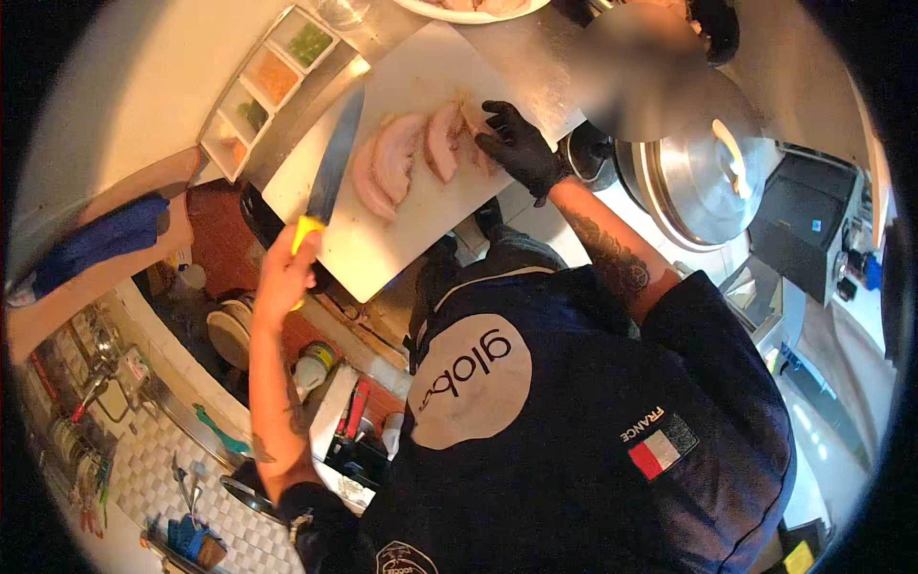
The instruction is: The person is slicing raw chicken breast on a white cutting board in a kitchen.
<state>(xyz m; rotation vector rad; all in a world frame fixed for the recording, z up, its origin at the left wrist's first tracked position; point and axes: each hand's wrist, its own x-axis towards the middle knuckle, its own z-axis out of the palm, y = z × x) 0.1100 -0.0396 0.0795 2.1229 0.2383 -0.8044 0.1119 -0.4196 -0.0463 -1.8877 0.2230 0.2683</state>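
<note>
My bare left hand [285,273] grips the yellow handle of a large knife [335,167]. Its blade points away from me and lies over the white cutting board [382,244], just left of the meat. Several pale raw meat pieces [397,158] lie side by side on the board. My right hand [516,143] wears a black glove and presses down on the rightmost pieces with curled fingers. The knife blade is not touching the meat.
A white divided container [273,77] of chopped ingredients sits left of the board. A plate [469,8] shows at the top edge, and a steel pot lid [708,172] is to the right. A blue cloth [105,239] and shelves of utensils lie at the left.
</note>
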